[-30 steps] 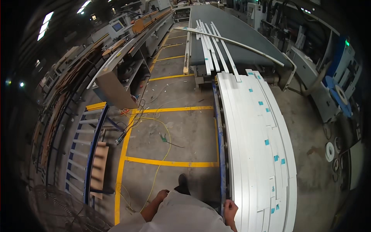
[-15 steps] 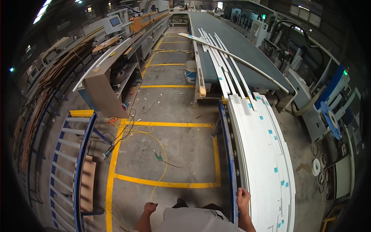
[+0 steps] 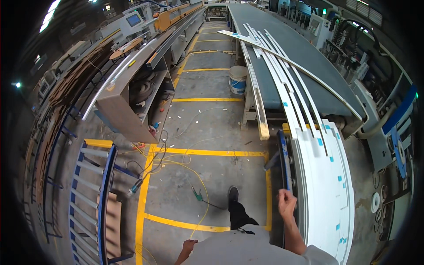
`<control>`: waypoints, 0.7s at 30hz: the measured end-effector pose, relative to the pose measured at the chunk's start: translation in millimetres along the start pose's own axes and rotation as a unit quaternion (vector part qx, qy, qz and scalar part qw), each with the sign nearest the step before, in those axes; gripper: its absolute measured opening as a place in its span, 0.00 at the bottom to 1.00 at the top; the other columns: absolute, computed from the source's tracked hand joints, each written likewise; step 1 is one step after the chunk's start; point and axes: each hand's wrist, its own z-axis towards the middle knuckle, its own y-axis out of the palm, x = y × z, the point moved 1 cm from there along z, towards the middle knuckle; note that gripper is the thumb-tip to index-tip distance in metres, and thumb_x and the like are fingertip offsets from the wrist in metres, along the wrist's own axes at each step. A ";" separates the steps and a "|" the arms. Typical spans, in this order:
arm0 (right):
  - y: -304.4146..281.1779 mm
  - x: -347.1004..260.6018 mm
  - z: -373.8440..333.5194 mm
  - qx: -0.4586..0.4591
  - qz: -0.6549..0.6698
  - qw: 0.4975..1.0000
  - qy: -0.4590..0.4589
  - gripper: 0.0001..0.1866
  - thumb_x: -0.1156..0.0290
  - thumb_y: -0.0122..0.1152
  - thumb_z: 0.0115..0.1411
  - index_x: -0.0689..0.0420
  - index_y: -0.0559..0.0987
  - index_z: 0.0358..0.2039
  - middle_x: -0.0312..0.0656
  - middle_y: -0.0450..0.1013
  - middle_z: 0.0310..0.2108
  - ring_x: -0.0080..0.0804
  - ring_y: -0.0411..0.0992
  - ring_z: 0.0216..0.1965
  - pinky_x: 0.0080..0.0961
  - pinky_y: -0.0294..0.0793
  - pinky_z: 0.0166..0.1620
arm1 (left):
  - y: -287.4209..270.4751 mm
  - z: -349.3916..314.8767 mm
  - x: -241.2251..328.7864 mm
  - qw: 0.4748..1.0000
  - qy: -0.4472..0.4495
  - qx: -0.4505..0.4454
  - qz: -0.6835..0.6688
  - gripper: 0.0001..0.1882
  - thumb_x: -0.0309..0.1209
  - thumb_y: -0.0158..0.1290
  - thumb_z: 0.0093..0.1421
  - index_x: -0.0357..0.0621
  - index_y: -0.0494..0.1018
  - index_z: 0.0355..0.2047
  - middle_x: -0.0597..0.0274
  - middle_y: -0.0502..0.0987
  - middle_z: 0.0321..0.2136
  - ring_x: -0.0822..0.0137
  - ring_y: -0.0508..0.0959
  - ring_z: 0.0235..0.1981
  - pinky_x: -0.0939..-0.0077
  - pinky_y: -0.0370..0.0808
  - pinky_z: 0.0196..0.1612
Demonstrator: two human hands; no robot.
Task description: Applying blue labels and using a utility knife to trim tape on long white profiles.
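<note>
The right hand (image 3: 287, 201) is raised at the near right, its fingers curled around the near end of the blue frame edge (image 3: 284, 159) that runs along the left side of a stack of white panels (image 3: 324, 185). The grip looks closed on that edge, though the hand is small in the view and the fingertips are hard to make out. The white panels lie flat on the right, dotted with small blue tags, and several long white strips (image 3: 282, 66) stretch from them toward the far end over a grey conveyor belt (image 3: 304, 53).

The left hand (image 3: 190, 245) hangs low at the near centre, loosely clenched and holding nothing, above the concrete floor with its yellow lines (image 3: 207, 153). A dark shoe (image 3: 232, 194) is stepped forward between the hands. A white bucket (image 3: 238, 79) stands farther off by the conveyor, and a blue roller rack (image 3: 95, 194) sits at the near left.
</note>
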 end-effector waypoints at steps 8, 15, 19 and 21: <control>72.2 -38.0 246.1 0.066 0.062 0.995 0.031 0.08 0.71 0.56 0.63 0.62 0.80 0.34 0.34 0.73 0.22 0.17 0.69 0.23 0.17 0.68 0.28 | -106.9 153.7 90.5 0.991 -0.053 0.044 -0.111 0.15 0.39 0.55 0.58 0.41 0.76 0.40 0.60 0.79 0.22 0.66 0.79 0.21 0.71 0.76 0.25; 212.8 -105.0 370.7 -0.011 0.038 0.994 -0.102 0.06 0.76 0.58 0.60 0.64 0.80 0.34 0.37 0.76 0.22 0.18 0.73 0.25 0.17 0.72 0.31 | -193.1 257.1 255.8 0.909 -0.142 0.126 -0.372 0.14 0.36 0.61 0.56 0.34 0.78 0.32 0.60 0.78 0.22 0.67 0.78 0.21 0.73 0.74 0.24; 307.4 -116.4 420.4 -0.053 0.052 0.992 -0.106 0.06 0.76 0.59 0.60 0.64 0.80 0.33 0.38 0.77 0.22 0.20 0.74 0.25 0.18 0.73 0.31 | -211.8 353.0 251.1 0.981 -0.015 0.112 -0.159 0.14 0.39 0.55 0.58 0.38 0.79 0.30 0.56 0.79 0.24 0.58 0.80 0.26 0.64 0.75 0.28; 354.6 -114.2 445.0 -0.111 0.038 0.987 -0.106 0.06 0.75 0.59 0.60 0.63 0.81 0.33 0.38 0.77 0.22 0.21 0.75 0.25 0.19 0.73 0.31 | -241.1 408.4 255.6 0.999 0.026 0.034 -0.015 0.14 0.40 0.53 0.58 0.42 0.79 0.33 0.54 0.80 0.26 0.56 0.80 0.29 0.61 0.75 0.32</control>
